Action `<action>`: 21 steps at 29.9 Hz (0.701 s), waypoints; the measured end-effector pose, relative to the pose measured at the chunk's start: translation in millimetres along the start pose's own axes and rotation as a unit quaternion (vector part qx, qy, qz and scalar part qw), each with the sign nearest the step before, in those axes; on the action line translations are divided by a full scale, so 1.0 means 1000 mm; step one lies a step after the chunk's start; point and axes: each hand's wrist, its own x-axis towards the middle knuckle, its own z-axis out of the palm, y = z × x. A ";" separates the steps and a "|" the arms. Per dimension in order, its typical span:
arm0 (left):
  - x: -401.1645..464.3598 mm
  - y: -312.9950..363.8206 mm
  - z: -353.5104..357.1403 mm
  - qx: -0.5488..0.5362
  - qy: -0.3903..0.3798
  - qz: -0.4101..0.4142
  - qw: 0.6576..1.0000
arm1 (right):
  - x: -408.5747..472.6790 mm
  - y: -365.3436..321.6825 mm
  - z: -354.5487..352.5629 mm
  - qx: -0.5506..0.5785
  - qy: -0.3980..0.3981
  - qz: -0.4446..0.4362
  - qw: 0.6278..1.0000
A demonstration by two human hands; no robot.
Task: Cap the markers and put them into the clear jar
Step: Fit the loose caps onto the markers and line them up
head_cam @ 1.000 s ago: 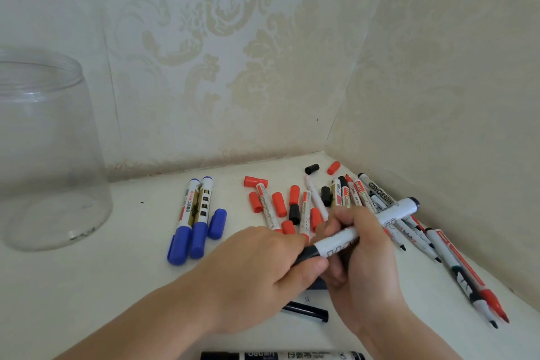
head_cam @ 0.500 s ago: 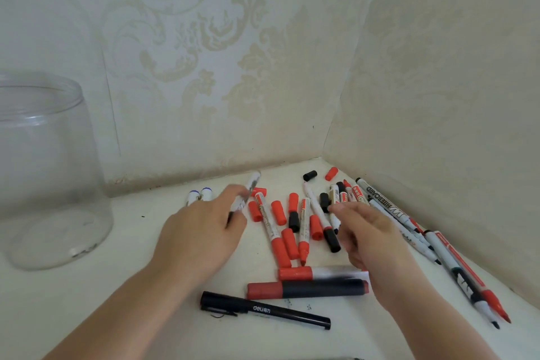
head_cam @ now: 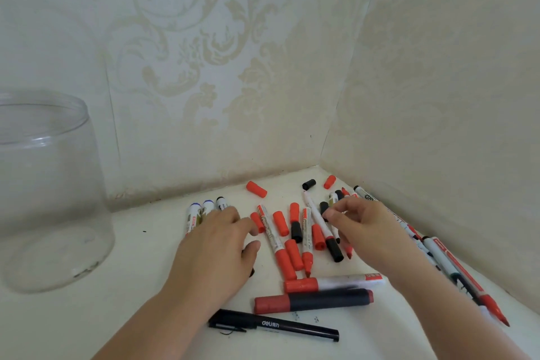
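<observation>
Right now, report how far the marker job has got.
Done: a few markers are capped, such as the red-capped marker, but the clear jar holds none. In hand: nothing is gripped; the left hand and right hand hover over the pile. Left: loose red caps, uncapped markers, and all the jarring.

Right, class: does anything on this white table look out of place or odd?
Yes. Loose red caps and black caps lie scattered among uncapped markers, like the red-tipped white marker. The clear plastic jar at left holds no markers. Small dark specks mark the table.
</observation>
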 end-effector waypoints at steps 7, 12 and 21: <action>-0.002 -0.004 0.007 -0.062 -0.023 0.077 0.995 | 0.031 -0.005 0.004 -0.215 -0.096 0.006 0.972; -0.002 0.000 0.001 -0.097 -0.020 0.066 0.993 | 0.026 -0.013 0.027 -0.367 -0.097 0.000 0.925; 0.000 -0.008 0.011 -0.060 -0.020 0.098 0.993 | 0.021 -0.001 0.004 -0.010 -0.073 0.089 0.993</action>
